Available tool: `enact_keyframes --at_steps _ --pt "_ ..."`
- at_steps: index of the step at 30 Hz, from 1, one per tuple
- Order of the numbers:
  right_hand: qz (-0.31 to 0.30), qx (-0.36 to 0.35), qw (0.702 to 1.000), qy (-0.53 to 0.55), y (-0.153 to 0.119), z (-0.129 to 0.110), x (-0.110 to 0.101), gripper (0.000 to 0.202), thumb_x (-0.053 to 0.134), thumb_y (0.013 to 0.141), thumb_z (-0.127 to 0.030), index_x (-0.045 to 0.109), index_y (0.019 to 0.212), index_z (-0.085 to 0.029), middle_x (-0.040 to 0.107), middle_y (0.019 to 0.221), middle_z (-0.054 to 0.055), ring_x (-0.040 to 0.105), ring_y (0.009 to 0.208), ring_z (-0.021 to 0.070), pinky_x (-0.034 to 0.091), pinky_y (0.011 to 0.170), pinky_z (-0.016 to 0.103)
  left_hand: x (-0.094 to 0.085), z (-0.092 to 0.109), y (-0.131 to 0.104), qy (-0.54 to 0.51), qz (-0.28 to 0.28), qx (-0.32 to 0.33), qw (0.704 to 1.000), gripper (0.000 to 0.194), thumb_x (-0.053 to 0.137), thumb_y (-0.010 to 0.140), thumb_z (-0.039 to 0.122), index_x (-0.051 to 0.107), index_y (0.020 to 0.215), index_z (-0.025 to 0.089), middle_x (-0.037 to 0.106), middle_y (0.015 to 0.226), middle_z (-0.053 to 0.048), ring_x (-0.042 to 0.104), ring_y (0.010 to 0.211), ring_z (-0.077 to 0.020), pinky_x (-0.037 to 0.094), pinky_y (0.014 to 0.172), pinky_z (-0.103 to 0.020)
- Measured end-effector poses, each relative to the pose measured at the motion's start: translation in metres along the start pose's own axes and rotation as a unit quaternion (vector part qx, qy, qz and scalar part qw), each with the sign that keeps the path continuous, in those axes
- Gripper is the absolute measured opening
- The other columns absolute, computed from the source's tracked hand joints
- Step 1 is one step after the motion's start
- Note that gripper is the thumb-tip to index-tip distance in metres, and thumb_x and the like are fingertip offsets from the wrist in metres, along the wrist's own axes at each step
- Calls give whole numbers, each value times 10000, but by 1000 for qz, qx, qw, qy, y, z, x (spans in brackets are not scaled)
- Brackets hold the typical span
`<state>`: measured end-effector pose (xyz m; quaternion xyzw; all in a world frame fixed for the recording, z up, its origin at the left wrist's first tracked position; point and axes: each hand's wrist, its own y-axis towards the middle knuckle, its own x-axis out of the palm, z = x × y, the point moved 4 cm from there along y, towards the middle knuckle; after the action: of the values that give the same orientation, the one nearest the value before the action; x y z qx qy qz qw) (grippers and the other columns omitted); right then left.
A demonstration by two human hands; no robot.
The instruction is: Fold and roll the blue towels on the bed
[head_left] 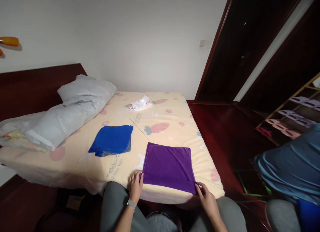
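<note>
A purple cloth (168, 165) lies spread almost flat at the near edge of the bed, its near side turned over in a narrow strip. My left hand (136, 183) pinches the cloth's near left corner, and a watch with a pale band sits on that wrist. At the near right corner, my right hand (206, 197) grips the edge between thumb and fingers. To the left rests a stack of blue cloths (112, 139), with greyish layers showing under its right side.
The bed's patterned sheet (160, 117) bears a crumpled white plastic bag (141, 103) and a grey quilt (72, 108) by the headboard (37, 83). At right are a person in a blue top (292, 162) and a shoe rack (282, 108).
</note>
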<state>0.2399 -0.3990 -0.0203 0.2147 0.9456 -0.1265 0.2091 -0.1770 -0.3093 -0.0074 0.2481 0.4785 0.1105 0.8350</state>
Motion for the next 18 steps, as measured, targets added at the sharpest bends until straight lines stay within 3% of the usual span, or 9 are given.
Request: enact_keyframes --at_steps 4,8,10,14,16,18 --pt "-2 -6 999 -44 0 4 3 403 686 658 -661 737 888 -334 771 992 168 722 942 409 533 759 482 -5 7 1 52 -10 23 998 307 452 1049 397 677 1147 213 756 1063 -91 700 970 -259 532 861 -410" --pt "15 -47 996 -70 -4 9 5 366 628 762 -620 711 949 -317 767 1007 139 724 968 350 549 786 449 -17 19 -3 87 52 32 994 328 478 1041 401 709 1122 183 724 1045 -120 683 958 -261 533 855 -393" --pt "52 -87 989 -104 -8 7 4 370 562 814 -596 687 977 -288 756 1004 131 715 969 346 556 825 466 -20 31 -8 96 45 61 992 304 470 1043 342 724 1135 203 720 1096 -118 680 999 -256 526 901 -396" --pt "128 -225 945 -202 -23 -17 11 391 464 904 -477 651 1150 -238 702 1167 138 669 1082 358 540 945 521 -11 66 -19 69 -105 182 975 400 452 1043 314 585 1420 303 624 1419 -51 566 1315 -256 458 1113 -434" --pt "98 -301 920 -232 -34 -33 30 388 470 932 -390 624 1266 -267 674 1286 105 646 1181 318 540 996 471 -5 79 -23 55 -179 229 955 510 450 1046 356 406 1554 347 478 1576 -8 453 1438 -255 414 1177 -458" --pt "43 -384 887 -253 -45 -49 59 464 490 934 -304 562 1392 -301 630 1404 59 603 1282 279 509 1072 420 1 85 -24 49 -218 249 943 580 432 1054 364 262 1608 356 369 1643 6 388 1486 -252 402 1194 -479"
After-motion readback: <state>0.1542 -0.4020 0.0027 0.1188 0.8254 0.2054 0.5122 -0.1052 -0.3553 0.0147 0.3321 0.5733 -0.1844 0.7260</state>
